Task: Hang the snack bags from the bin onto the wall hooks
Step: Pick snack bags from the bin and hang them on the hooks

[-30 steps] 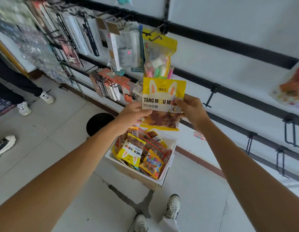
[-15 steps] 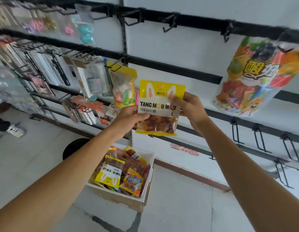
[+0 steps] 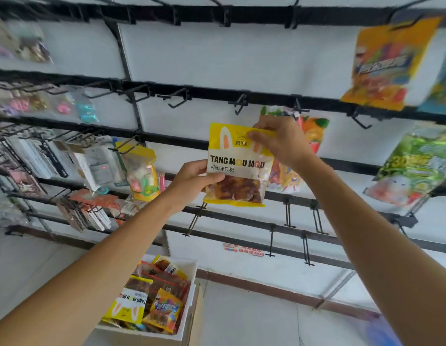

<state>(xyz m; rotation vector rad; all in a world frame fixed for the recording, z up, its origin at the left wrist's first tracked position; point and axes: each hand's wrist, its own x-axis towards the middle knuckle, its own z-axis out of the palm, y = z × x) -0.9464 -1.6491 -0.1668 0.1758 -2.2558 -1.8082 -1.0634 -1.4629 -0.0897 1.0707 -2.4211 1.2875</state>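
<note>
Head view: a yellow snack bag (image 3: 238, 163) is held upright before the wall rails.
Step in hand: the bag is being brought to an empty hook (image 3: 240, 106), by judgement.
Left hand (image 3: 192, 181): clamped on the bag's lower left edge.
Right hand (image 3: 279, 141): pinched on the top right corner.
Bag position: between both hands, just below the hook, well above the bin (image 3: 184, 263).
Next move: the top edge likely needs to be lifted and threaded onto the hook tip.

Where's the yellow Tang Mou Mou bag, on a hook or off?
Off. The Tang Mou Mou bag sits below an empty hook, right hand pinching its top, left hand gripping its side.
</note>
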